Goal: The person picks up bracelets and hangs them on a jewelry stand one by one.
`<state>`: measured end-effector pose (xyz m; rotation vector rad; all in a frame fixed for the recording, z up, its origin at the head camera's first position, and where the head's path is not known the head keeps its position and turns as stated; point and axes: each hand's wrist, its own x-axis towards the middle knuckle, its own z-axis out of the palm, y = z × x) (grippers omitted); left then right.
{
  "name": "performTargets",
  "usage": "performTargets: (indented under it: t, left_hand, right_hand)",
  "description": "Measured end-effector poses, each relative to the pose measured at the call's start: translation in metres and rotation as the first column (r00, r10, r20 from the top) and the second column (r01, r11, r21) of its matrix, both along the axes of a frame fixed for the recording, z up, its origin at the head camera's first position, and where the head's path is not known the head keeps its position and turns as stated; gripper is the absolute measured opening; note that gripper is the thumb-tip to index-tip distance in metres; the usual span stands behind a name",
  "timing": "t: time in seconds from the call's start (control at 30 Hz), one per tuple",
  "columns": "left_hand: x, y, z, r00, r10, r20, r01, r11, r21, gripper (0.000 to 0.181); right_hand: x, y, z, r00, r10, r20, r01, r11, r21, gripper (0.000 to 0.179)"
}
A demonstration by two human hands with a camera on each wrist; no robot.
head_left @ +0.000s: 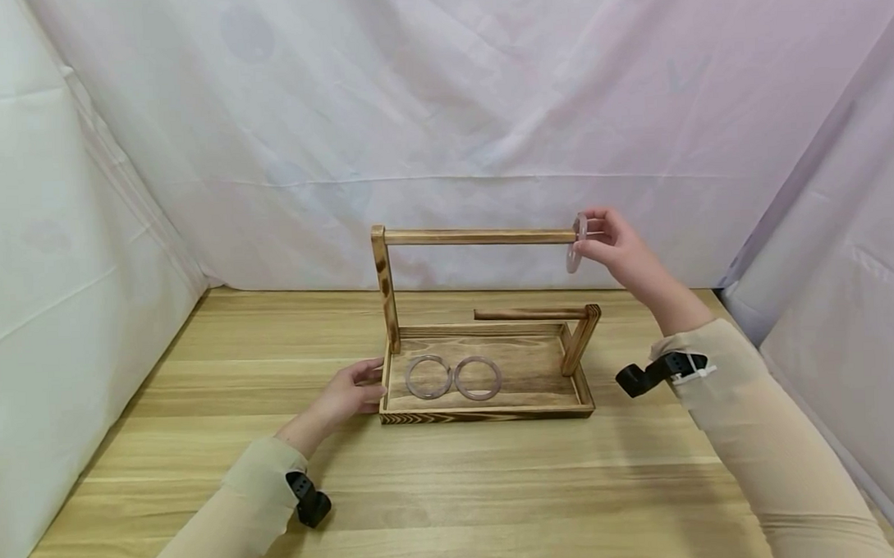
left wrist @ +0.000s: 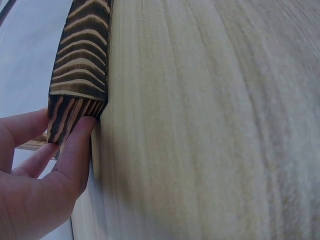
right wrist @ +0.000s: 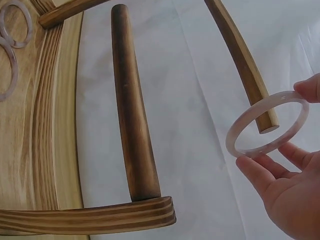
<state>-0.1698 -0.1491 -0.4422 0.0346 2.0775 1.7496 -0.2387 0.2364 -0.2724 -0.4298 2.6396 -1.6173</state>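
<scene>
My right hand (head_left: pixel 614 244) pinches a pale pink-white bangle (right wrist: pixel 239 131) between thumb and fingers. The free end of the upper bar (head_left: pixel 482 237) of a wooden jewellery rack shows through the bangle's opening in the right wrist view. At the rack's left end, my left hand (head_left: pixel 342 394) grips the end of its tray (head_left: pixel 489 415), thumb low and fingers against the wood (left wrist: pixel 75 112). Two more bangles, a left one (head_left: pixel 409 387) and a right one (head_left: pixel 498 381), lie flat side by side in the tray.
A lower bar (head_left: pixel 529 314) juts leftward from a short post (head_left: pixel 582 340) at the tray's right end. A taller post (head_left: pixel 385 289) carries the upper bar from the left. The rack stands on a wood-grain table (head_left: pixel 454 492), with white cloth (head_left: pixel 442 131) hanging behind.
</scene>
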Motion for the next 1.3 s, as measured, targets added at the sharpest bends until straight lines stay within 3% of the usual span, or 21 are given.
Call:
performTargets:
  t: [0.47, 1.3]
  left_hand:
    - [0.002, -0.001, 0.002, 1.000, 0.002, -0.004, -0.002, 1.000, 0.007, 0.057]
    - [0.003, -0.001, 0.000, 1.000, 0.010, 0.009, -0.010, 1.000, -0.015, 0.057]
  right_hand:
    - [-0.005, -0.002, 0.007, 0.999, 0.016, -0.031, -0.016, 1.000, 0.003, 0.036]
    - [-0.017, -0.017, 0.021, 1.000, 0.005, -0.018, -0.004, 0.998, 0.060, 0.049]
